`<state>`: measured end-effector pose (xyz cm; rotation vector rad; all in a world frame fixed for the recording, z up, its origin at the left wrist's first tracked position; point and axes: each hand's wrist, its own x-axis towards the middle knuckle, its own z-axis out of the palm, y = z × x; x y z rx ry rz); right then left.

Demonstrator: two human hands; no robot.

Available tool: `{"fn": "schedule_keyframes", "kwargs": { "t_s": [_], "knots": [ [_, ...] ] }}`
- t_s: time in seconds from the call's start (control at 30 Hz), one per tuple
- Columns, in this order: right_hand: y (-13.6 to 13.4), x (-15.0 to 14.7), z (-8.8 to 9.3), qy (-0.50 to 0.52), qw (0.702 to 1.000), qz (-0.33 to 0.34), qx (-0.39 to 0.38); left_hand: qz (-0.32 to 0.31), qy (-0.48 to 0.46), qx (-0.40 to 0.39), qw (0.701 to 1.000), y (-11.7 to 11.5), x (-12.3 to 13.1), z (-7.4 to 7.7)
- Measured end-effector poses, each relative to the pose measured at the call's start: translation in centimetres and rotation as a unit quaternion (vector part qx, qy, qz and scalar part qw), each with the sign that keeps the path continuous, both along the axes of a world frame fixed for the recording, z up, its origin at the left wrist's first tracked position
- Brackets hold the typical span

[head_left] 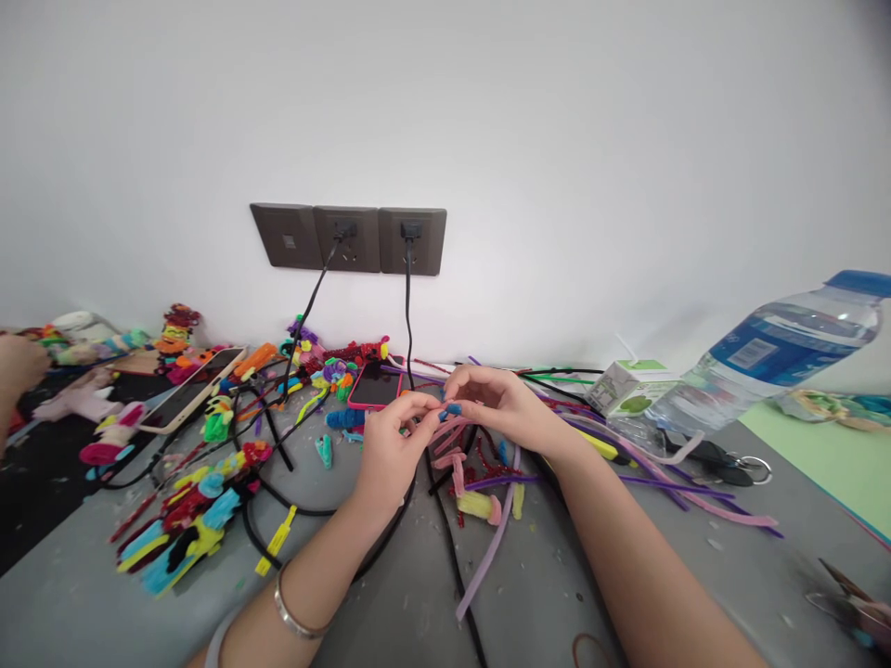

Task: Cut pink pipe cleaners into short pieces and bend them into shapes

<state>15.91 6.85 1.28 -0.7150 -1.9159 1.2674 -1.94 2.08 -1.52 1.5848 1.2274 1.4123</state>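
Note:
My left hand (398, 445) and my right hand (497, 405) meet near the middle of the head view, above the grey table (390, 603). Thumb and fingers are pinched together on each. Between the fingertips is a small blue piece (453, 408), pressed by my right hand. What my left fingertips hold is too small to make out. Just below the hands lie pink fuzzy pieces (458, 471), a pale yellow piece (475, 505) and a lilac strip (489, 563).
A bottle (772, 348), drink carton (632, 385) and keys (755, 470) lie right. Phones (191, 390), black cables (452, 547) and colourful fuzzy figures (191, 533) spread left. Scissors (845, 603) are at lower right. Another person's hand (20, 366) shows at the left edge.

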Motion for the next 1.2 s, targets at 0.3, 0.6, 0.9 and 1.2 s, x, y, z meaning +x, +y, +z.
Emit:
{"fn": "schedule_keyframes", "kwargs": {
  "t_s": [0.3, 0.6, 0.9, 1.2],
  "knots": [
    [-0.2, 0.2, 0.6, -0.024, 1.000, 0.009, 0.013, -0.018, 0.010, 0.010, 1.000, -0.1, 0.0, 0.0],
    [-0.1, 0.5, 0.4, 0.029, 0.997, 0.024, -0.061, -0.013, -0.012, 0.012, 1.000, -0.2, 0.2, -0.1],
    [1.1, 0.5, -1.7, -0.212, 0.975, -0.012, 0.065, 0.036, -0.076, -0.007, 0.996, 0.4, -0.2, -0.4],
    [1.1, 1.0, -1.1, -0.186, 0.976, -0.040, 0.107, 0.024, -0.071, 0.020, 0.997, 0.4, 0.0, -0.2]
  ]
}}
